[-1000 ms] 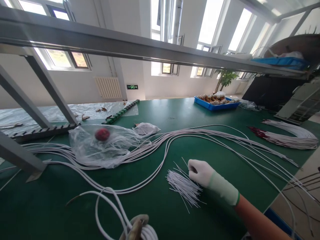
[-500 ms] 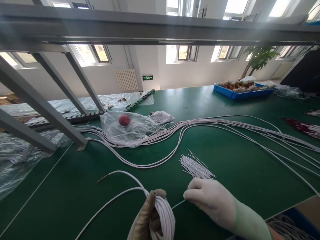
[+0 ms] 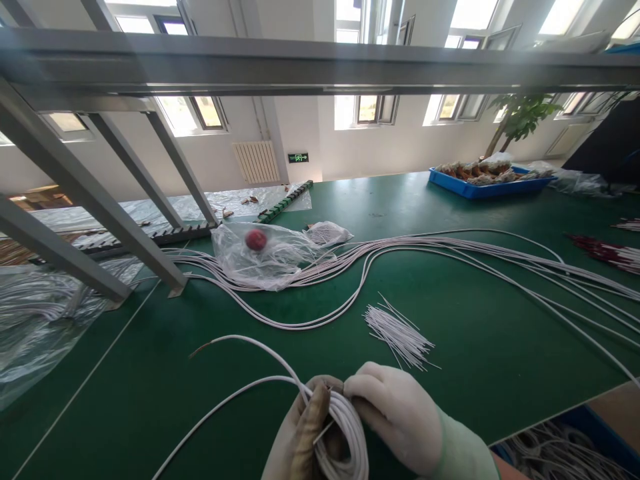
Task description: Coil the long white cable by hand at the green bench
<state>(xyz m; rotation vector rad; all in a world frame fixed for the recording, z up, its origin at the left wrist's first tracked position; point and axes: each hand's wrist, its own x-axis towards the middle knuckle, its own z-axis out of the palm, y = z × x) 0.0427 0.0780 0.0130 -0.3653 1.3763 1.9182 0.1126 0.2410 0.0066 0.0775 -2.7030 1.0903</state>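
My left hand (image 3: 299, 440), in a worn glove, grips a coil of white cable (image 3: 345, 433) at the bottom centre. My right hand (image 3: 395, 417), in a white glove with a green cuff, presses against the same coil and pinches a thin white tie (image 3: 323, 432) against it. Two loose ends of the cable (image 3: 235, 363) run left from the coil over the green table (image 3: 475, 333). A small heap of thin white ties (image 3: 399, 333) lies just beyond my right hand.
Long white cables (image 3: 450, 257) sweep across the table. A clear plastic bag with a red object (image 3: 256, 240) lies behind them. A blue tray (image 3: 487, 183) stands far right. Grey frame legs (image 3: 100, 213) rise at left, plastic sheeting (image 3: 35, 320) beside them. Red-tipped wires (image 3: 607, 253) lie at right.
My right hand left the heap of ties with one tie, came back toward me and closed in on the coil in my left hand. My view swung left and down.
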